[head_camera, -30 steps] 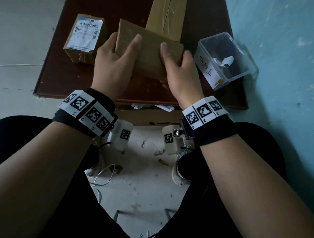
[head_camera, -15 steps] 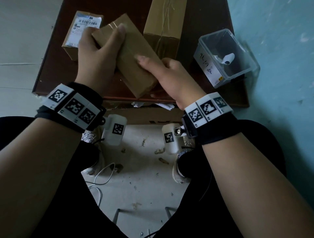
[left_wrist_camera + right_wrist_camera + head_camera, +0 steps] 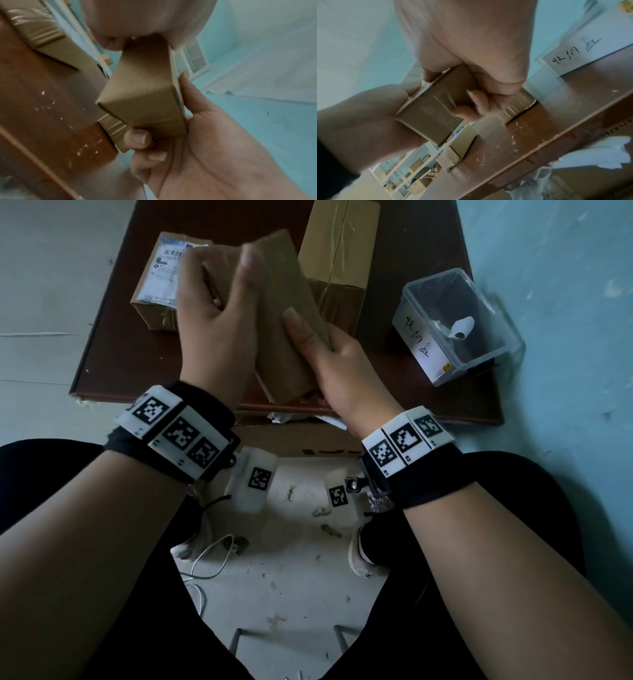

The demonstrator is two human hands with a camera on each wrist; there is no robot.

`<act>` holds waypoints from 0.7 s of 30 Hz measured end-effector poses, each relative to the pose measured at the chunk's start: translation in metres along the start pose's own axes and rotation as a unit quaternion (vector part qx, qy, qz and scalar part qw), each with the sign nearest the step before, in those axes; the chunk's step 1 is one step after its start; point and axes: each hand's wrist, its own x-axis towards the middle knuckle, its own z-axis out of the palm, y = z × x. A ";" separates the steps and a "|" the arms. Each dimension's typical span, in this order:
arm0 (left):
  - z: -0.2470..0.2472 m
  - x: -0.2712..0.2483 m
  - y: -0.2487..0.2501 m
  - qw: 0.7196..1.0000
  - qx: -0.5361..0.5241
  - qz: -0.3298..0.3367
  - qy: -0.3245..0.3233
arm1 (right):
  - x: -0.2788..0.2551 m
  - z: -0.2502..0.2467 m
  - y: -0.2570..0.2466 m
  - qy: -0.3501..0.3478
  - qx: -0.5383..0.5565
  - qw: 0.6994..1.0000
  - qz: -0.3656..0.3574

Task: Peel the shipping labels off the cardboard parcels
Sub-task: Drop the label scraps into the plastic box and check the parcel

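I hold a small plain brown parcel [image 3: 287, 316] over the dark table [image 3: 113, 344], tilted with its long side pointing away from me. My left hand [image 3: 219, 316] grips its left side and far end, index finger on the top face. My right hand [image 3: 329, 354] grips the near end, thumb on top. No label shows on the faces I can see in the head view. In the left wrist view the parcel [image 3: 142, 94] shows a pale strip along one edge. A second parcel [image 3: 150, 309] with a white shipping label [image 3: 164, 268] lies behind my left hand.
A taller taped parcel [image 3: 339, 251] stands at the back of the table. A clear plastic bin [image 3: 428, 350] with a handwritten tag sits at the right and holds a rolled white scrap [image 3: 460, 328]. Crumpled paper [image 3: 284, 416] sticks out below the table's front edge. A blue wall runs along the right.
Both hands have turned the small parcel from lying crosswise to pointing away from me. My left hand slid up its left side; my right hand moved to its near end.
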 end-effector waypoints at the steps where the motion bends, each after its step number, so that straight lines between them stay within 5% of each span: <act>1: -0.001 0.000 0.003 0.999 -0.022 -0.016 0.041 | 0.000 0.001 -0.001 -0.022 0.003 1.000 -0.014; 5: -0.003 0.005 0.012 0.995 -0.025 -0.071 0.058 | 0.003 0.001 -0.005 -0.044 -0.033 0.998 -0.013; 10: 0.002 -0.011 0.000 0.987 0.114 0.010 -0.113 | 0.011 0.003 -0.005 0.012 -0.019 0.994 0.108; 13: 0.004 -0.015 -0.004 0.981 0.106 0.019 -0.161 | 0.010 -0.002 -0.006 0.022 0.004 0.994 0.103; 18: -0.002 0.004 0.001 0.985 -0.099 -0.139 -0.012 | 0.005 0.000 -0.002 -0.026 -0.023 0.999 0.030; 21: -0.006 0.008 0.000 0.984 -0.066 -0.158 -0.047 | 0.005 -0.001 -0.003 -0.044 -0.028 0.998 0.039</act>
